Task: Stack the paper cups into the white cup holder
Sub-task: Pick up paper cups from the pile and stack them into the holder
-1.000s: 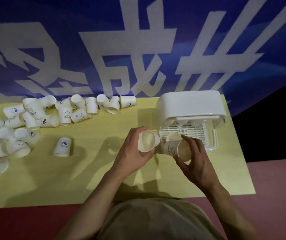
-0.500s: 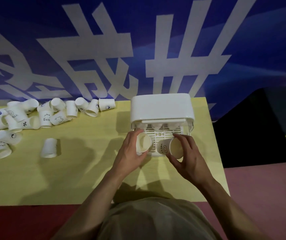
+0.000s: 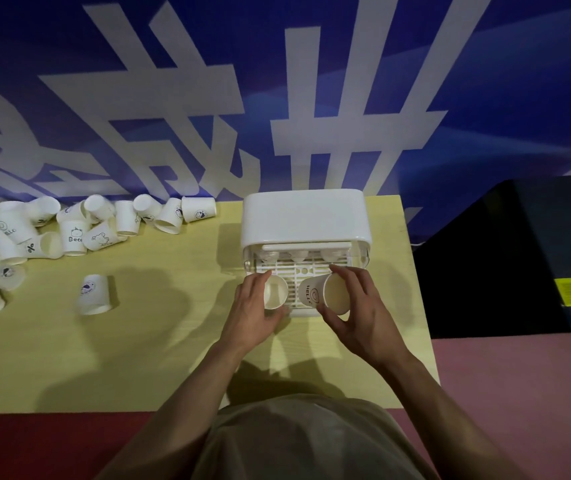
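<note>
Yellow table [image 3: 159, 341]: left hand [image 3: 250, 315], right hand [image 3: 360, 318] each grip cup at holder [image 3: 305, 220].

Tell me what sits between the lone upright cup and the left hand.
Nothing: in the head view only bare yellow table separates the lone cup from the left hand.

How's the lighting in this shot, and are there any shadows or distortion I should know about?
Head view: dim overall, with the white cup holder the brightest thing; the left hand and right hand, each holding a paper cup, cast soft shadows on the yellow table; the wide-angle lens bends the table edges and banner; the cup pile at far left looks slightly soft.
</note>
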A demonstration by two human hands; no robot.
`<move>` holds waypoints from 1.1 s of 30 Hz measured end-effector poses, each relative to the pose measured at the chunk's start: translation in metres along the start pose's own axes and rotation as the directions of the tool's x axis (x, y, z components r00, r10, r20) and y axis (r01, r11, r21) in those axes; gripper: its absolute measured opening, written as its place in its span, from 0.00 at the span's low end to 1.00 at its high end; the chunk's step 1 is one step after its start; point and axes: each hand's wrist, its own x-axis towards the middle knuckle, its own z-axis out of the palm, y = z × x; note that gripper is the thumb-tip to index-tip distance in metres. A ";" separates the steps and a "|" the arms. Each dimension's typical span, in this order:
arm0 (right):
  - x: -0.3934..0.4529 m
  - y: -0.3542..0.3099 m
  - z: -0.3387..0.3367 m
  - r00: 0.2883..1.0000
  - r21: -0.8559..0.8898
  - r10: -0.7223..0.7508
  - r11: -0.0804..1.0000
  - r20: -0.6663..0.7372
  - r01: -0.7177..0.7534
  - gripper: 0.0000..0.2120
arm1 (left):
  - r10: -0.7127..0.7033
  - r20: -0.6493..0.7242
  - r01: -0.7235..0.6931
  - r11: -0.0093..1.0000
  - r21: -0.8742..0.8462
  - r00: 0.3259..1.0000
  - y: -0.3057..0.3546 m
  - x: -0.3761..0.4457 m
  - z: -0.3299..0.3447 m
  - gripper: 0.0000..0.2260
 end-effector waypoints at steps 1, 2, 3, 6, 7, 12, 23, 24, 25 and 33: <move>0.001 0.000 0.001 1.000 0.002 -0.003 1.000 0.007 0.003 0.30 | -0.016 0.010 0.016 1.000 -0.003 1.000 -0.002 0.000 0.002 0.35; 0.003 0.000 0.003 1.000 0.003 -0.008 1.000 0.014 0.008 0.30 | -0.029 0.019 0.030 1.000 -0.005 0.999 -0.003 0.001 0.004 0.35; 0.004 0.000 0.005 1.000 0.003 -0.013 1.000 0.023 0.013 0.30 | -0.044 0.030 0.044 0.999 -0.008 0.999 -0.005 0.002 0.005 0.35; 0.009 -0.001 0.010 0.999 -0.005 -0.013 1.000 0.049 0.014 0.30 | -0.071 0.062 0.072 0.997 -0.012 0.996 -0.009 0.005 0.007 0.35; 0.011 -0.002 0.011 0.998 -0.009 -0.017 1.000 0.056 0.017 0.30 | -0.068 0.066 0.070 0.997 -0.018 0.995 -0.010 0.006 0.007 0.36; 0.023 -0.011 0.018 0.988 0.013 -0.101 0.995 0.114 0.100 0.30 | -0.045 0.040 0.047 0.996 -0.069 0.998 -0.015 0.001 0.003 0.39; 0.046 -0.012 0.069 0.933 -0.154 -0.236 0.946 0.271 0.284 0.34 | -0.039 -0.062 0.029 0.988 -0.149 0.997 -0.033 -0.046 -0.034 0.34; 0.048 -0.011 0.074 0.932 -0.164 -0.227 0.946 0.283 0.280 0.34 | -0.052 -0.065 0.041 0.987 -0.157 0.997 -0.036 -0.050 -0.037 0.34; 0.050 -0.010 0.079 0.929 -0.162 -0.220 0.947 0.297 0.276 0.34 | -0.063 -0.067 0.051 0.985 -0.168 0.996 -0.039 -0.054 -0.039 0.34; 0.063 0.003 0.115 0.898 -0.176 -0.139 0.957 0.417 0.230 0.33 | -0.121 -0.099 0.095 0.969 -0.229 0.988 -0.052 -0.084 -0.052 0.28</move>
